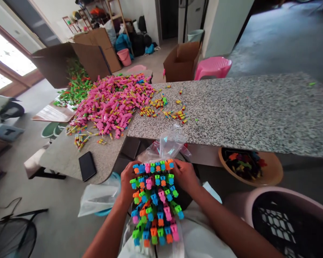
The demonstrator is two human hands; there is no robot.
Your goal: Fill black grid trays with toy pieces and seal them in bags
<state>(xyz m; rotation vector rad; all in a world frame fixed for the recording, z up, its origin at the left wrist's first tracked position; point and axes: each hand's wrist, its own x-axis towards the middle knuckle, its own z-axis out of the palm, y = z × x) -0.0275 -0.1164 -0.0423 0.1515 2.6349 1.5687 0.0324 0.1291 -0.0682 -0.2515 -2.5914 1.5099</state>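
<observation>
Rows of small green, blue, orange and pink plastic pieces (155, 202) stand in a block over my lap. My left hand (127, 179) is closed on the block's far left corner, and my right hand (185, 174) is closed on its far right corner. Just beyond the block, clear plastic bags (168, 143) lean against the edge of the speckled stone table (231, 114). A large heap of pink pieces (113, 104) covers the left part of the tabletops, with yellow and red small pieces (174, 114) scattered to its right.
A black phone (87, 166) lies on the left tabletop. Green pieces (76, 86) spill from an open cardboard box (54, 64). On the right are an orange basin (276, 170) and a pink basket (258, 195). A pink stool (214, 67) stands behind the table.
</observation>
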